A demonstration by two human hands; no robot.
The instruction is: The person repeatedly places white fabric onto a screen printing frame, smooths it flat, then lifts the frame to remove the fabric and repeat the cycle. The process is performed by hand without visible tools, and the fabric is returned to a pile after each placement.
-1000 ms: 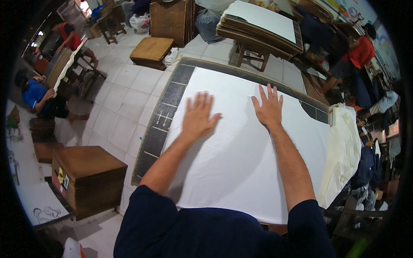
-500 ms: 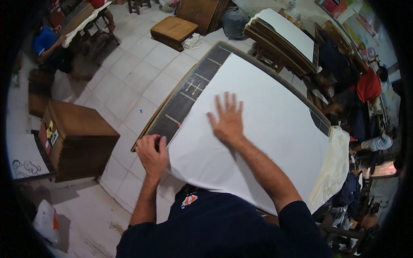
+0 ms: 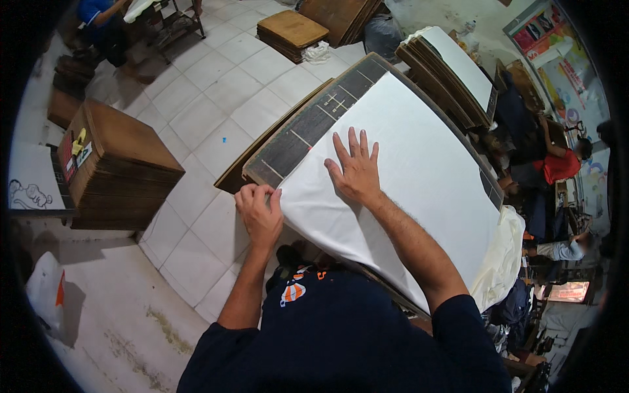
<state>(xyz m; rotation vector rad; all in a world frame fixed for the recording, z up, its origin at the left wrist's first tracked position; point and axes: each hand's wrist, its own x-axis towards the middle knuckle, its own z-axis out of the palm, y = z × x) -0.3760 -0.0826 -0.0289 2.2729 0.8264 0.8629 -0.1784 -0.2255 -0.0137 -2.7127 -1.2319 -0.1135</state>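
Note:
A white cloth (image 3: 426, 177) lies over a dark board (image 3: 295, 141) with pale line marks along its uncovered left strip. My right hand (image 3: 357, 169) rests palm down on the cloth, its fingers spread. At the near left corner of the board, my left hand (image 3: 261, 213) is closed, with thumb and curled fingers on the cloth's edge. Beneath that hand the cloth sags in folds past the board's near edge. Off the board's right end hangs a cream-coloured cloth (image 3: 501, 255).
A tall stack of brown boards (image 3: 131, 167) stands at the left. Further stacks sit at the back (image 3: 293, 31) and back right, the latter topped by a white sheet (image 3: 458, 59). A person in red (image 3: 560, 164) is at the right; another in blue (image 3: 97, 12) is at the far left.
The view has shifted, and the board sits a little higher in it. My left hand has come to the cloth's near left corner. My right hand stays flat on the cloth.

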